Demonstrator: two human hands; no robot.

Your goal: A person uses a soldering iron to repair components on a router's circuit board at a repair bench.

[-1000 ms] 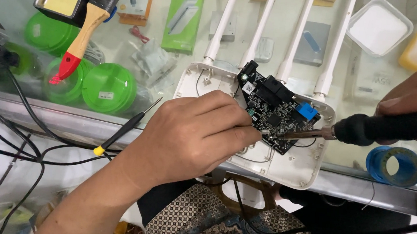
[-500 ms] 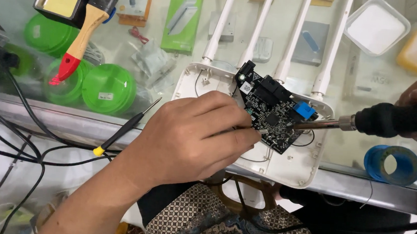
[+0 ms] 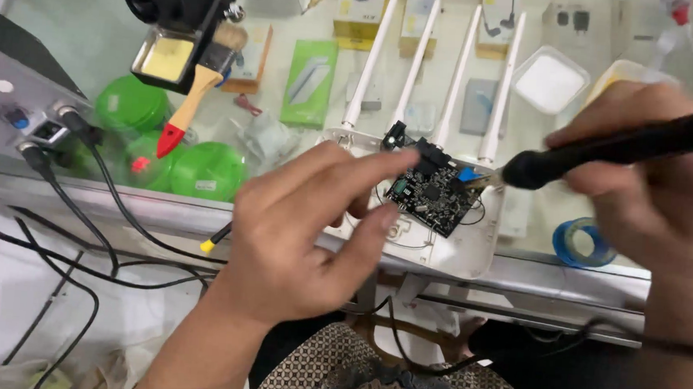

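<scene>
Right hand [image 3: 649, 171] gripped the soldering iron [image 3: 610, 148], tip touching the board's [image 3: 434, 194] right edge. Left hand [image 3: 308, 224], fingers loosely spread, held nothing, hovering just left, apparently to steady the board over the router shell [image 3: 472, 256].

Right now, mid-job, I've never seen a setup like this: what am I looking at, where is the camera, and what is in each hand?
There is no machine here: a person works with two bare hands, and the single picture comes from a camera on their head, looking down. The right hand grips a black soldering iron, its tip at the edge of a black circuit board. The board sits in an opened white router shell with four white antennas. The left hand hovers by the board with fingers spread, holding nothing that I can see. On the glass counter lie green round tins, a red-handled brush and a blue tape roll.
</scene>
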